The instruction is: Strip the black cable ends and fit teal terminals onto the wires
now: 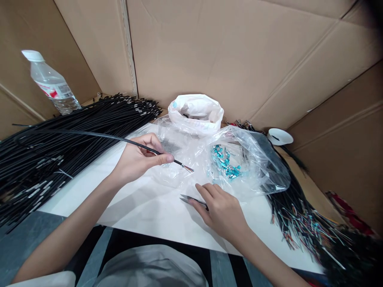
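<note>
Between its thumb and fingers, my left hand (143, 159) pinches a black cable (116, 138) near its end. Thin stripped wires (188, 169) fan out from that end, pointing right. The rest of the cable trails off to the left. Lower and to the right, my right hand (220, 207) is closed around small scissors (194, 200), whose pointed blades face left over the white sheet (134, 211). Their handles are mostly hidden in the palm. The scissors and the wire ends are apart.
Black cables (89, 119) are heaped at left beside a water bottle (54, 85). Clear bags, one with blue pieces (226, 161), lie behind my hands near a white bag (196, 123). At right are a small bowl (280, 136) and cables with frayed ends (299, 223). Cardboard walls (227, 52) surround the table.
</note>
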`<control>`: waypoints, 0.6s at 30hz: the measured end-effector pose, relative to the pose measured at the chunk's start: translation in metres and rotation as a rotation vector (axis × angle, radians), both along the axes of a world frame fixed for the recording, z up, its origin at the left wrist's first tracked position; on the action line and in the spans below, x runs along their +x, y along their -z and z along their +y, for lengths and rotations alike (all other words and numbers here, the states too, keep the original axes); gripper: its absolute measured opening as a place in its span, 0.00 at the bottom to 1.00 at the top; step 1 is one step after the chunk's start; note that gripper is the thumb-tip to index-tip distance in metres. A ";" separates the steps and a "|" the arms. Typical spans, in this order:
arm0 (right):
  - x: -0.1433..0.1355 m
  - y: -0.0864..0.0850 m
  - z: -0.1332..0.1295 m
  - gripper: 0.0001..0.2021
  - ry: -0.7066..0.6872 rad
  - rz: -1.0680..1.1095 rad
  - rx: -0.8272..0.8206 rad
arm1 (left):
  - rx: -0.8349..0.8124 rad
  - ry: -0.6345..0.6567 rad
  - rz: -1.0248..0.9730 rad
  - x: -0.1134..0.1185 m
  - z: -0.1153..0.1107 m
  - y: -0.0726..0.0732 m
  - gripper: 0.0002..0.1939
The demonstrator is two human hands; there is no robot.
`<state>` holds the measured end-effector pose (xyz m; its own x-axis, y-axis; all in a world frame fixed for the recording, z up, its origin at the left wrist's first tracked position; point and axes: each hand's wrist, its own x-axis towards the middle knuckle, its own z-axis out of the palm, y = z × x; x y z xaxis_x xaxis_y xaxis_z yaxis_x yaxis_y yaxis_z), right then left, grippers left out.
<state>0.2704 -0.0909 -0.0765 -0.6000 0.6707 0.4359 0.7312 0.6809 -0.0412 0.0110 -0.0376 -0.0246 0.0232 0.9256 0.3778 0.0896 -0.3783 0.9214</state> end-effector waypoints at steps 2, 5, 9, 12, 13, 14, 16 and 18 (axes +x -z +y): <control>-0.006 -0.020 0.005 0.12 -0.037 0.181 -0.018 | 0.005 -0.001 0.003 0.001 -0.001 0.000 0.20; -0.018 -0.049 0.015 0.08 -0.106 0.413 -0.031 | 0.011 0.003 0.011 0.003 -0.002 -0.001 0.20; -0.032 -0.071 0.027 0.06 -0.171 0.371 -0.026 | 0.021 0.000 0.030 0.005 -0.006 -0.005 0.20; -0.037 -0.075 0.032 0.08 -0.164 0.318 0.002 | 0.026 0.001 0.038 0.004 -0.008 -0.006 0.20; -0.038 -0.075 0.033 0.08 -0.157 0.307 0.010 | 0.024 0.002 0.038 0.004 -0.009 -0.006 0.20; -0.038 -0.076 0.033 0.07 -0.154 0.297 0.015 | 0.021 0.003 0.039 0.003 -0.009 -0.006 0.20; -0.039 -0.076 0.033 0.07 -0.160 0.280 0.008 | 0.017 0.001 0.031 0.003 -0.010 -0.006 0.21; -0.040 -0.077 0.032 0.07 -0.173 0.265 0.005 | 0.019 -0.006 0.017 0.004 -0.011 -0.006 0.20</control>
<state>0.2305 -0.0585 0.0006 -0.5702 0.5662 0.5952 0.5689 0.7948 -0.2111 0.0148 -0.0481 -0.0188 0.0245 0.9183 0.3951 0.1078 -0.3954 0.9122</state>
